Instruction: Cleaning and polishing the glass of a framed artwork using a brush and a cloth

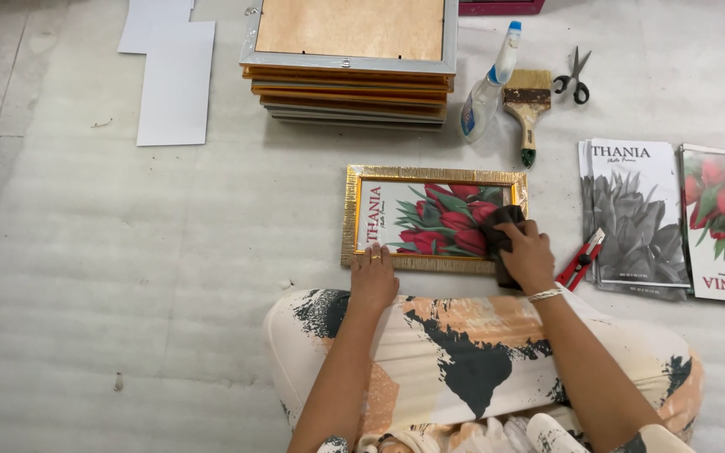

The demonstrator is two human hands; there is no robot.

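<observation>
Gold frame point(434, 220) with red flower print lies flat on the floor, just in front of the person's knees. Right hand point(526, 254) clamped on a dark cloth point(501, 228), pressing it onto the frame's right end. Left hand point(373, 277) flat, fingers open, resting on the frame's lower edge, gripping nothing. Red cutter point(579, 260) just right of the right hand. Prints point(639, 218) further right. Frame stack point(350, 63) behind; spray bottle point(488, 84), brush point(527, 109), scissors point(575, 77) beside it. White sheets point(174, 80) far left.
</observation>
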